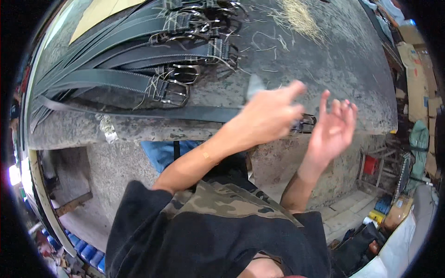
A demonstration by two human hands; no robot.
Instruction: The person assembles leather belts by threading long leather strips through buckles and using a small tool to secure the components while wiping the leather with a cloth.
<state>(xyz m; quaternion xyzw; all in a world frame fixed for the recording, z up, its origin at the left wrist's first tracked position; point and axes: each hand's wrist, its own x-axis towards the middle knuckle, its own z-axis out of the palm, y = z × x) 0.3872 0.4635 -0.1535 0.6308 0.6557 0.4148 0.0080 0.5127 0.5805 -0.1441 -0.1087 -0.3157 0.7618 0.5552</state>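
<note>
A dark leather belt [199, 114] lies along the near edge of the table, and its metal buckle [306, 124] shows between my hands. My left hand [271, 116] hovers over this belt near the buckle. Its fingers are blurred by motion, so I cannot tell whether they hold anything. Beside its knuckles is a smeared pale grey, tapering thing [255, 86] of unclear kind. To the right of the buckle my right hand [333, 127] is raised palm up, fingers apart and loosely bent, with nothing visible in them.
Several more dark belts [116, 79] with buckles and loose thread ends are piled at the left and far side of the worn table [357, 69]. A heap of pale thread scraps [299, 21] lies at the far side. Crumpled foil [108, 129] sits at the near edge.
</note>
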